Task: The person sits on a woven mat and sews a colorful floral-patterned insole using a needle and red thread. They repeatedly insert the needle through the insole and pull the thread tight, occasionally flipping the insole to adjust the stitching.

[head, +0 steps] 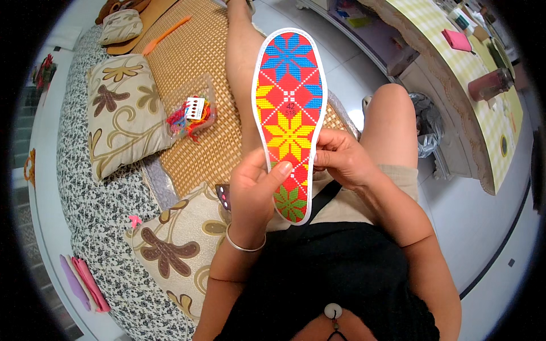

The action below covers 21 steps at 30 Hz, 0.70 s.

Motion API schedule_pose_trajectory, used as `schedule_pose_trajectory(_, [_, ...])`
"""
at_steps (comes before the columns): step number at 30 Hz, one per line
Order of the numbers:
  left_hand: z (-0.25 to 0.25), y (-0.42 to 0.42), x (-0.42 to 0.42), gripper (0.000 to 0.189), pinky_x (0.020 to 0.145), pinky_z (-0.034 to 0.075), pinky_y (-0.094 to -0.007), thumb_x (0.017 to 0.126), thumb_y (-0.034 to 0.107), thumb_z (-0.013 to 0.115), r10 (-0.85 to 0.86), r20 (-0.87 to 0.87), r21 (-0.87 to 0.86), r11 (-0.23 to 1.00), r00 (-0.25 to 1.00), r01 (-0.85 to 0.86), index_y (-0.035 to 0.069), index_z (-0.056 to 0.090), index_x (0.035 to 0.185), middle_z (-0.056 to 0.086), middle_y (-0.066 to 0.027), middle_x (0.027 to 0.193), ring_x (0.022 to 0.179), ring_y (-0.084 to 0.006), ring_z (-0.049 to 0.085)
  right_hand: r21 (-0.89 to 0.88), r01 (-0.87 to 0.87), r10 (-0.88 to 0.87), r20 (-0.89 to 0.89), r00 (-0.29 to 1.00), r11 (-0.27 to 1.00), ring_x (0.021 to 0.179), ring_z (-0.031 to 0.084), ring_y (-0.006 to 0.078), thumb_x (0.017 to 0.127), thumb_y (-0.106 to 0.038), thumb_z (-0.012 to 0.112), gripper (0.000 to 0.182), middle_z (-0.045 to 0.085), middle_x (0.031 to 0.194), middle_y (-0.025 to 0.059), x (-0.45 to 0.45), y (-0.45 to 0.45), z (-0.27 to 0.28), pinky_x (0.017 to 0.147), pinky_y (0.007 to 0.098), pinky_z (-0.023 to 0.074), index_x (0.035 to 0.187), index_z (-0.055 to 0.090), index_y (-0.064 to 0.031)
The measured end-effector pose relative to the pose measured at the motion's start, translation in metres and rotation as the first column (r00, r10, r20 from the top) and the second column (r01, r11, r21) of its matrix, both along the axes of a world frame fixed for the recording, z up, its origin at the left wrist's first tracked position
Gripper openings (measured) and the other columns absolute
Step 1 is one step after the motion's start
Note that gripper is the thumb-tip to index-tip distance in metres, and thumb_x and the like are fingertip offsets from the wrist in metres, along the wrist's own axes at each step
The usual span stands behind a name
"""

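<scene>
An embroidered shoe insole [290,132] with white edging stands upright before me, its patterned face towards the camera. Blue, yellow and green flower shapes lie on a red ground, with white dotted lines and small printed marks. My left hand [260,183] grips its lower left edge, thumb on the stitched face and fingers behind. On the right edge, just below the middle, my right hand [341,157] pinches the rim between thumb and fingers; whether it also holds a needle cannot be seen. A clear bag of coloured threads [202,117] with a white card lies to the left on a woven mat.
Patterned cushions [123,106] rest on the sofa with the woven mat [204,47]. An orange long-handled item [168,34] lies farther up. A dark phone-like object [223,197] is partly behind my left hand. At right, a cloth-covered table [465,123] bears a jar [490,84]; a lined bin [426,123] stands beside it.
</scene>
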<state>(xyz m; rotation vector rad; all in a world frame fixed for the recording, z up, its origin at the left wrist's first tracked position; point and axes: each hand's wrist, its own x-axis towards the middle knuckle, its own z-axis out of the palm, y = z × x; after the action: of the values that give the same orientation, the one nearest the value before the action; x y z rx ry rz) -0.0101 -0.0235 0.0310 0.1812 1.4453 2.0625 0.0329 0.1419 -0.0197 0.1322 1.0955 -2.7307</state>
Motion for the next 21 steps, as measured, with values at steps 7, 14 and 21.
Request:
schedule_pose_trajectory(7, [-0.001,-0.001,0.001,0.029,0.086,0.048,-0.0292,0.086,0.000,0.055,-0.009,0.001,0.019,1.000,1.000,0.009,-0.009,0.053,0.113,0.063,-0.0133,0.105,0.096,-0.0166,0.061,0.007,-0.023,0.023,-0.029,0.999,1.000,0.074,0.056,0.0062,0.089,-0.007,0.057,0.023,0.065,0.092,0.0023,0.001,0.000,0.006,0.063,0.0187,0.0428,0.110,0.060,0.0000])
schedule_pose_trajectory(14, [-0.010,-0.001,0.000,0.028,0.084,0.049,-0.0301,0.086,-0.001,0.055,0.042,0.048,0.040,0.998,0.998,-0.044,-0.009,0.053,0.113,0.063,-0.0130,0.104,0.094,-0.0168,0.061,0.106,0.013,-0.017,0.033,0.999,0.994,0.076,0.057,0.0058,0.090,-0.011,0.058,0.017,0.064,0.090,0.0003,-0.001,-0.005,0.006,0.065,0.0203,0.0448,0.104,0.059,-0.0013])
schedule_pose_trajectory(21, [-0.007,-0.001,-0.002,0.025,0.082,0.048,-0.0288,0.085,-0.002,0.057,0.136,-0.063,-0.059,0.988,0.989,-0.140,-0.009,0.056,0.109,0.063,-0.0122,0.103,0.092,-0.0149,0.061,0.654,0.679,-0.262,-0.628,0.733,0.334,0.089,0.058,0.0214,0.078,-0.007,0.066,0.014,0.063,0.096,0.0089,-0.004,0.002,0.003,0.077,0.0328,0.0457,0.091,0.063,-0.0041])
